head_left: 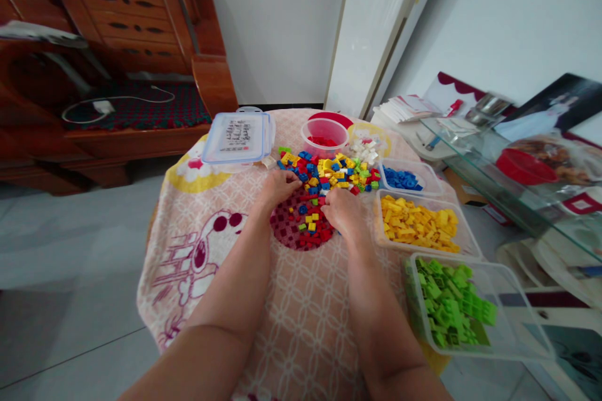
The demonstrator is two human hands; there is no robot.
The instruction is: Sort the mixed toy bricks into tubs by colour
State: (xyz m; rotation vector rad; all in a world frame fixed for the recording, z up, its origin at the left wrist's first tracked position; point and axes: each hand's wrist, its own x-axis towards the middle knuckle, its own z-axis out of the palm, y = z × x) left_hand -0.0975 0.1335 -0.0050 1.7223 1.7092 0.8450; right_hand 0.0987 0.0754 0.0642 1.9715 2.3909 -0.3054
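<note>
A heap of mixed toy building bricks in yellow, blue, red, green and white lies on the cloth-covered table. At its left edge is my left hand, fingers curled together and fingertips against the bricks. My right hand bends its fingers inward at the heap's near side. Whatever either hand pinches is too small or hidden. Between the hands, loose red, yellow, green and blue bricks are scattered over a dark red round patch of the tablecloth.
Right of the heap stand clear boxes of blue bricks, yellow bricks and green bricks. Behind it are a round tub with red bricks and a small white brick pile. A lidded box sits back left; a glass shelf is at right.
</note>
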